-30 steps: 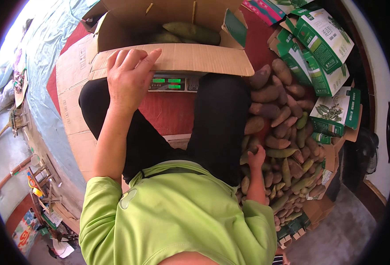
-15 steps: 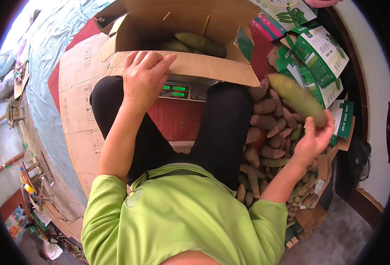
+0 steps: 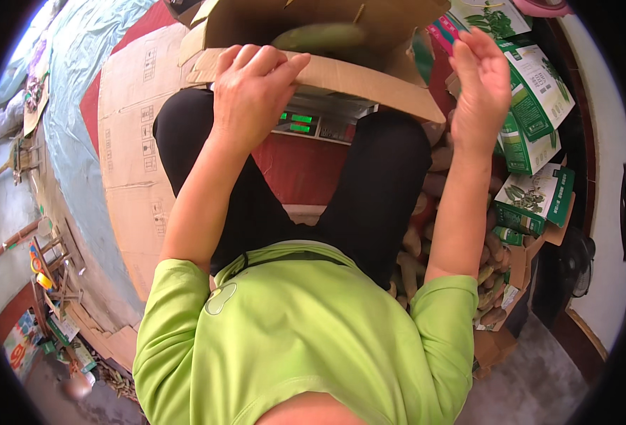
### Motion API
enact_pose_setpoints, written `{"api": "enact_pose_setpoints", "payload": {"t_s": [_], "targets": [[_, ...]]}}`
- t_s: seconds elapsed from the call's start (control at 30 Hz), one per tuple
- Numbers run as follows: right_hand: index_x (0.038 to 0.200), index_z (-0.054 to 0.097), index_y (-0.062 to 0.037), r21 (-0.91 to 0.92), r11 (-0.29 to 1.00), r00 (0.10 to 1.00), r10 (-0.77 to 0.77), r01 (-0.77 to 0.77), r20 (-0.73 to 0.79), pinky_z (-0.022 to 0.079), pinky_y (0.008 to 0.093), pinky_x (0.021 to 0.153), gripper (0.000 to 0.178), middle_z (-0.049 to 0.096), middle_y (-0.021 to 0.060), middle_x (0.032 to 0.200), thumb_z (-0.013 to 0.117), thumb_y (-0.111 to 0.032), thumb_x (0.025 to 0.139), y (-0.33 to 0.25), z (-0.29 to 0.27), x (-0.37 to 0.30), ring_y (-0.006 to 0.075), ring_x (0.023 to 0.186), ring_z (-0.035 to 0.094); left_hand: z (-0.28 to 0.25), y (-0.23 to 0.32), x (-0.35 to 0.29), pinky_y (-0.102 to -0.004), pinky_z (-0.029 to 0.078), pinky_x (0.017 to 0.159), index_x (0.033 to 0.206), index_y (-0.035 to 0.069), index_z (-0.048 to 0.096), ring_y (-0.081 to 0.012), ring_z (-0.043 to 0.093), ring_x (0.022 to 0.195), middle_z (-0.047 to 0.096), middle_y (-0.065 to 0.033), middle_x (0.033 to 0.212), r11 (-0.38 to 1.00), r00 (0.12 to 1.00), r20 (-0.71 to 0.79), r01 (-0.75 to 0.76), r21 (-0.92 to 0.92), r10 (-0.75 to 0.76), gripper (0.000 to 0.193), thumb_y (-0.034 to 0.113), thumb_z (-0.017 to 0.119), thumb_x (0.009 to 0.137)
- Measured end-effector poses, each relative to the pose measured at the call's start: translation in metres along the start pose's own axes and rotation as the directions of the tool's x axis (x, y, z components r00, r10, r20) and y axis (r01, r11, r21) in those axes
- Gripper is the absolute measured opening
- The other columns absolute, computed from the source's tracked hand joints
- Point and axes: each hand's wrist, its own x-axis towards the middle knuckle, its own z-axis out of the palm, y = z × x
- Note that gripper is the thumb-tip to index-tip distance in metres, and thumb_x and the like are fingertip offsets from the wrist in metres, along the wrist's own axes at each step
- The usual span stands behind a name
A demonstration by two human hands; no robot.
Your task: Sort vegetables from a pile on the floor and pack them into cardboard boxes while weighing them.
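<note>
- We see the two hands well apart, both raised in front of the person's knees.
- Our left hand [image 3: 256,88] is clamped over the edge of the front flap [image 3: 369,83], knuckles up, near the flap's left part.
- Our right hand [image 3: 481,92] hangs beside the right end of the box, fingers loosely bent and parted from the thumb; we see nothing gripped in it.
- We have the open cardboard box [image 3: 242,27] ahead of us, and a long green tuber [image 3: 320,37], blurred, shows inside it behind the front flap.
- Just below that flap we make out a scale [image 3: 334,129] with lit green digits, between the black-trousered knees.
- To our right, more tubers [image 3: 412,242] lie in a pile, partly hidden by the right forearm.
- Beyond them we find green-and-white cartons [image 3: 539,78].
- To our left lie a flattened cardboard sheet [image 3: 132,134] and, farther out, a pale blue sheet [image 3: 79,106].
</note>
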Motion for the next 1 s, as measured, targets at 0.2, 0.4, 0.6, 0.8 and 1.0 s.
{"api": "enact_pose_setpoints", "payload": {"t_s": [0.2,0.4,0.6,0.8,1.0], "targets": [[0.111,0.06,-0.0008,-0.267,0.908,0.918,0.231,-0.322,-0.321,0.045,0.0204,0.074,0.024,0.061,0.0016,0.098,0.064,-0.013,0.09,0.05,-0.09,-0.05,0.0075,0.088,0.056,-0.001,-0.001,-0.003,-0.0368,0.041,0.088,0.102,0.02,0.07,-0.0158,0.056,0.089,0.057,0.0064,0.085,0.999,0.999,-0.028,0.021,0.048,-0.02,0.037,0.011,0.074,0.067],[0.109,0.063,-0.0009,-0.312,0.808,0.856,0.408,-0.5,-0.316,0.041,0.0175,0.064,0.022,0.061,-0.0013,0.092,0.064,-0.013,0.09,0.121,-0.17,-0.135,0.0035,0.076,0.053,0.0,0.002,-0.002,-0.0363,0.041,0.086,0.104,0.02,0.071,-0.0173,0.057,0.087,0.06,0.0043,0.086,0.999,0.999,-0.031,0.02,0.045,-0.018,0.042,0.01,0.076,0.064],[0.095,0.066,-0.0005,-0.294,0.644,0.706,0.61,-0.707,-0.36,0.042,0.0201,0.064,0.018,0.062,-0.0021,0.084,0.064,-0.018,0.09,0.129,-0.177,-0.154,0.0057,0.073,0.055,-0.001,-0.004,-0.002,-0.0354,0.041,0.086,0.105,0.02,0.071,-0.0173,0.057,0.088,0.06,0.0043,0.087,0.995,0.999,-0.027,0.045,0.089,-0.043,0.042,0.009,0.075,0.065],[0.094,0.068,-0.0004,-0.336,0.709,0.784,0.537,-0.62,-0.312,0.043,0.0198,0.06,0.016,0.062,-0.0003,0.077,0.065,-0.016,0.089,0.117,-0.164,-0.134,0.0057,0.069,0.054,-0.004,-0.009,0.001,-0.0351,0.04,0.087,0.102,0.021,0.07,-0.016,0.056,0.089,0.058,0.0048,0.088,0.988,0.994,-0.09,0.067,0.141,-0.055,0.036,0.01,0.072,0.068],[0.105,0.066,-0.0007,-0.437,0.772,0.886,0.427,-0.462,-0.184,0.044,0.0195,0.064,0.019,0.063,-0.0006,0.089,0.063,-0.009,0.088,0.113,-0.16,-0.091,0.0051,0.076,0.055,-0.011,-0.016,0.006,-0.0348,0.04,0.087,0.099,0.02,0.071,-0.0162,0.056,0.088,0.058,0.0043,0.086,0.97,0.991,-0.086,0.12,0.21,-0.104,0.029,0.008,0.069,0.073]]}}
